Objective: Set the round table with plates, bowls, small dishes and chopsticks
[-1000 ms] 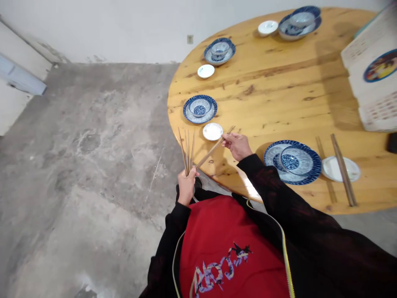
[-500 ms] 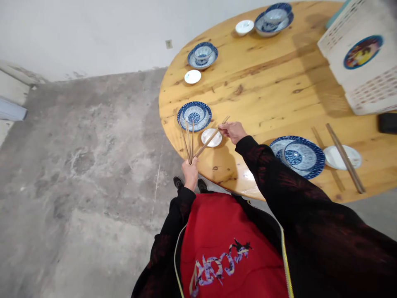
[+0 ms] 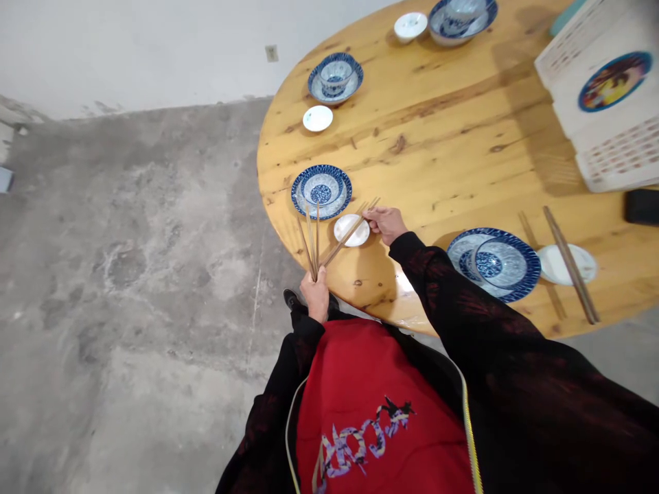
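Observation:
My left hand [image 3: 316,293] is closed round a bunch of thin wooden chopsticks [image 3: 311,243] just off the table's near edge, their far ends fanned apart. With thumb and fingers my right hand [image 3: 385,223] pinches a pair of chopsticks [image 3: 340,245] slanting over a small white dish [image 3: 359,236]; the near ends of that pair reach my left hand. Just beyond the bunch, a clear patterned bowl [image 3: 322,186] sits on a blue-and-white plate [image 3: 340,207].
On the round wooden table [image 3: 401,165], another plate [image 3: 530,264] with a bowl lies right, beside chopsticks [image 3: 571,266] across a white dish [image 3: 550,264]. Farther back are a bowl-topped plate [image 3: 355,81] and white dish [image 3: 318,119]. A white plastic basket [image 3: 576,130] stands at right, near a black object [image 3: 641,207].
Both hands keep their grips and stay almost in place, still joined by the slanting pair of chopsticks. The view has shifted slightly.

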Available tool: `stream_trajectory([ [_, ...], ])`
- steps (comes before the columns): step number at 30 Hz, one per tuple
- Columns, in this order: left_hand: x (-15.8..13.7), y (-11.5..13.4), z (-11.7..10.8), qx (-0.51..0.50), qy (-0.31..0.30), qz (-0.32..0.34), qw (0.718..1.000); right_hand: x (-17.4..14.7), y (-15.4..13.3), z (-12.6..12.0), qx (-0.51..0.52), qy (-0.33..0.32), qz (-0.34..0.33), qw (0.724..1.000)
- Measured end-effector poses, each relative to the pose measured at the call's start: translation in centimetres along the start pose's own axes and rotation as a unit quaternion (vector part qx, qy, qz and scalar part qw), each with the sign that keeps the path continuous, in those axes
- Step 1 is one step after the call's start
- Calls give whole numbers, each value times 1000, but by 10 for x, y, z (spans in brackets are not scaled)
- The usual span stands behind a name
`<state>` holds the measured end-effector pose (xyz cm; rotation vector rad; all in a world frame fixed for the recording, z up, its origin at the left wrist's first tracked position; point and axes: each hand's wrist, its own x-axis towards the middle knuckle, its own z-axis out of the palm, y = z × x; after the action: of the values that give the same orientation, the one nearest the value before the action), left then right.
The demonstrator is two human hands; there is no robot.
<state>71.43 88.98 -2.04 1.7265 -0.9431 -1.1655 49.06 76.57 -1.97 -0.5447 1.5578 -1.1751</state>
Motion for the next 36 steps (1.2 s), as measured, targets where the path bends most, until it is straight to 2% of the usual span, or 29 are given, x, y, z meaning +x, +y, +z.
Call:
stream_trajectory([
  [5, -2, 2, -18, -36, 42, 20, 998, -3, 1, 4, 14, 4, -10, 1000],
  [12, -16, 11, -68, -73, 140, -41, 987, -12, -4, 8, 27, 24, -17, 999],
  [16, -30, 17, -85, -99, 153, -51, 982, -22, -9, -5, 18, 70, -33, 997],
  [18, -38, 22, -87, -102, 133, -62, 984, -32, -13, -10, 1, 98, -63, 993],
  [20, -46, 29, -85, -102, 90, -73, 988, -48, -19, -10, -9, 88, -104, 991],
  [22, -52, 38, -81, -111, 27, -83, 990, -67, -24, 0, -9, 27, -137, 990],
  [24, -54, 46, -77, -124, -38, -84, 988, -90, -30, 17, -22, -64, -148, 987],
  [27, -48, 55, -75, -136, -107, -70, 982, -122, -36, 52, -61, -186, -134, 972],
  [29, -39, 60, -78, -136, -139, -61, 979, -136, -39, 75, -74, -226, -121, 964],
  [33, -11, 69, -94, -111, -199, -49, 973, -141, -39, 117, -49, -210, -124, 968],
  [36, 20, 75, -118, -85, -222, -44, 970, -134, -38, 149, -12, -184, -120, 975],
])
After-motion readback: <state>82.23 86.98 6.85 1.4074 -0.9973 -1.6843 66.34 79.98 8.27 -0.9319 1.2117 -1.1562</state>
